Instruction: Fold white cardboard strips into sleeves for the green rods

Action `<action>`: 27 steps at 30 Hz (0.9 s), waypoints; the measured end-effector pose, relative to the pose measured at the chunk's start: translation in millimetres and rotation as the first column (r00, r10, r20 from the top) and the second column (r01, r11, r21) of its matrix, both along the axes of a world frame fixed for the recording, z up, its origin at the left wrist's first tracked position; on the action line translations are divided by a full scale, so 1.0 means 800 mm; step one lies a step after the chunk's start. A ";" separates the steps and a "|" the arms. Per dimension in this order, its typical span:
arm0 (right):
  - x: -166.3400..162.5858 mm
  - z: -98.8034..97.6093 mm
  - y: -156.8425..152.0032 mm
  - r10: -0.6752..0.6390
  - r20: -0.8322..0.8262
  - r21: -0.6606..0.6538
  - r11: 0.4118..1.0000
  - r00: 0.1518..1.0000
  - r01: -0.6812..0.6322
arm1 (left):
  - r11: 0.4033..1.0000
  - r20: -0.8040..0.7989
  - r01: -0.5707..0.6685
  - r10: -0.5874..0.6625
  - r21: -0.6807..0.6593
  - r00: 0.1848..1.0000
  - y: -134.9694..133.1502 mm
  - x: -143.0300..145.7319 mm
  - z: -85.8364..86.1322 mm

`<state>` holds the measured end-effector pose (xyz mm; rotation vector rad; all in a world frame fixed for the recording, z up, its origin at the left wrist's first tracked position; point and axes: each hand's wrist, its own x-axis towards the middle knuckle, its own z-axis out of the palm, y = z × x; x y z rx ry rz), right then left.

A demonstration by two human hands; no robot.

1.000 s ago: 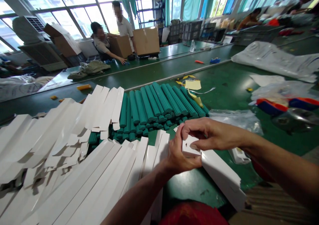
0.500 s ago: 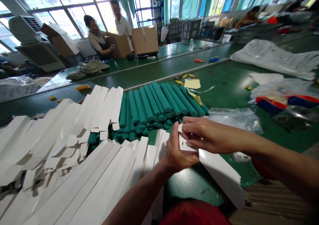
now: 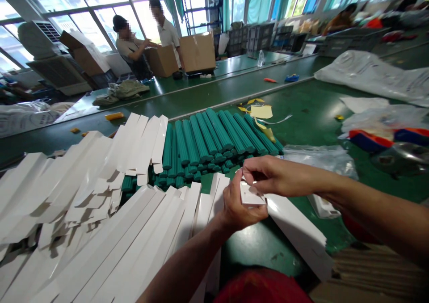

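Currently, head view: pile of green ribbed rods (image 3: 208,137) taken as landmark, stacked on a green worktable (image 3: 298,111). Near side of the pile, toward its right end: white carton (image 3: 252,197), end face up, held between two bare hands. Left hand (image 3: 234,204) wrapped around the carton, fingers closed on its side. Right hand (image 3: 271,175) over the carton's top, fingers curled, thumb bent in close to them; fingertips at the carton end, though whether they pinch a flap I cannot tell.

Left of the pile and in front of it: many long white boxes (image 3: 110,236), some with end flaps open. Right of the pile, nearer the wearer: flat white cardboard (image 3: 298,231). Just right of the pile: clear plastic bag (image 3: 321,156). Behind its right end: yellow paper (image 3: 261,111). Well beyond the pile: two co-workers beside brown cardboard boxes (image 3: 197,52).
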<state>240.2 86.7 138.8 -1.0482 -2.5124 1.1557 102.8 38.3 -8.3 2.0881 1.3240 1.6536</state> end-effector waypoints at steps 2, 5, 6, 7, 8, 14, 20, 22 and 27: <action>-0.004 -0.006 -0.001 -0.094 -0.024 0.000 0.996 0.995 0.094 | 0.998 0.001 -0.026 0.026 0.057 1.000 0.002 -0.001 0.002; -0.005 -0.017 -0.007 -0.243 -0.181 -0.212 0.956 0.953 0.204 | 0.995 -0.014 -0.014 0.016 0.098 1.000 0.005 -0.005 0.009; -0.004 -0.022 -0.011 -0.289 -0.248 -0.304 0.930 0.925 0.209 | 0.995 -0.021 -0.021 0.024 0.096 1.000 0.006 -0.007 0.010; -0.003 -0.026 -0.015 -0.328 -0.304 -0.372 0.905 0.895 0.205 | 0.995 -0.026 -0.045 0.047 0.093 0.999 0.007 -0.008 0.011; -0.003 -0.031 -0.020 -0.357 -0.344 -0.404 0.891 0.869 0.206 | 0.993 -0.028 -0.072 0.075 0.093 0.997 0.007 -0.008 0.010; -0.009 -0.056 -0.025 -0.452 -0.407 -0.325 0.884 0.794 0.337 | 0.998 0.069 -0.064 0.065 -0.017 0.996 0.009 -0.008 0.009; 0.041 -0.178 -0.010 -0.789 -0.260 -0.101 0.596 0.557 0.797 | 0.910 0.220 -0.146 0.246 -0.388 0.944 0.061 -0.046 0.042; 0.055 -0.242 -0.024 -0.826 0.172 0.290 0.563 0.536 0.774 | 0.864 0.105 -0.216 0.293 -0.455 0.950 0.080 -0.058 0.034; 0.063 -0.335 -0.068 -0.795 0.444 0.497 0.603 0.414 0.624 | 0.821 -0.366 -0.418 0.279 -0.388 0.888 0.082 -0.055 -0.012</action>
